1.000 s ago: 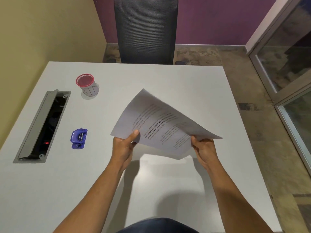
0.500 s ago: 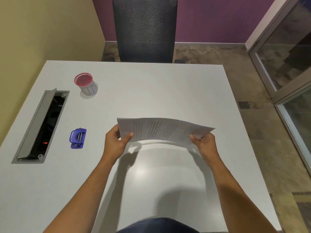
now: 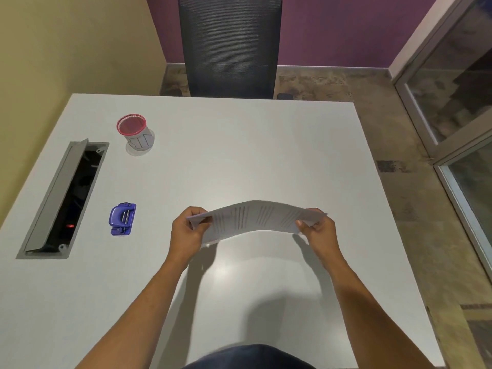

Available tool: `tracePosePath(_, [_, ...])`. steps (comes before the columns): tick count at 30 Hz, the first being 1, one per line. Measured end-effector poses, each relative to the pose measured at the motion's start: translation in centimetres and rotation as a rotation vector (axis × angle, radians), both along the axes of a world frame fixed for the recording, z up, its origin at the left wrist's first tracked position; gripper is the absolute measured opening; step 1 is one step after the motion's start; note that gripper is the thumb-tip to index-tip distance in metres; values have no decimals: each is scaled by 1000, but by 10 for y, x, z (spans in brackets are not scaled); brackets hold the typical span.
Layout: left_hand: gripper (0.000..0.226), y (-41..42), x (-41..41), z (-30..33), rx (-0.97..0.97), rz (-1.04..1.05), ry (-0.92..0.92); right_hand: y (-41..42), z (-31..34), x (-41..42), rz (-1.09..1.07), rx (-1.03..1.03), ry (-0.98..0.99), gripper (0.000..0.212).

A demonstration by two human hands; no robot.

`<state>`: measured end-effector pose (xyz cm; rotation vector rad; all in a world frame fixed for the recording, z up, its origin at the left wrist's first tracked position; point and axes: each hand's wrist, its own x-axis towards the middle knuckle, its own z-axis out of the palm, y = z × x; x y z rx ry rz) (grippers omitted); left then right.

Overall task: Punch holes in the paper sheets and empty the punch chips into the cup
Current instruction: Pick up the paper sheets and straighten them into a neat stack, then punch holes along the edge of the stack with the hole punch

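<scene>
So I've got the paper sheets (image 3: pixel 255 218) pinched at both short ends, held up off the worktop (image 3: pixel 239 145) and bowed upward in the middle, printed side facing me. My left hand (image 3: pixel 187 230) is closed on the left edge, thumb on top, and my right hand (image 3: pixel 318 227) is clamped on the right edge the same way. Can't tell how many sheets are in there, the left corner looks like more than one layer though. The hole punch (image 3: pixel 122 219), little blue thing, sits on the worktop off to my left, well apart from the paper and untouched. The cup (image 3: pixel 135 134), clear with a red rim, is further back on that same side, past the punch. Between those two and the wall there's an open cable hatch (image 3: pixel 64 198) sunk into the worktop with a red light glowing inside. A dark chair (image 3: pixel 230 43) is pushed up at the far side. As I read it this is the squaring-up step before any punching happens, so nothing's done yet. To do it right I'd tap the stack on the worktop so the edges line up flush, then free one hand to grab the punch. If the sheets stay fanned, the holes won't match, and that bow will make them slide.
</scene>
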<state>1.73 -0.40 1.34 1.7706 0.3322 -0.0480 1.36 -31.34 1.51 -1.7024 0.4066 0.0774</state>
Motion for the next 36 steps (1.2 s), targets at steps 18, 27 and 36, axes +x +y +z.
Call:
tracePosePath(18, [26, -40, -28, 7, -664, 174, 211, 42, -15, -12, -142, 758, 100, 53])
tracePosePath(27, [38, -27, -44, -14, -641, 147, 251, 45, -21, -13, -204, 449, 188, 36])
tracePosePath(36, [11, 14, -37, -32, -462, 199, 349, 37, -33, -9, -130, 397, 248, 31])
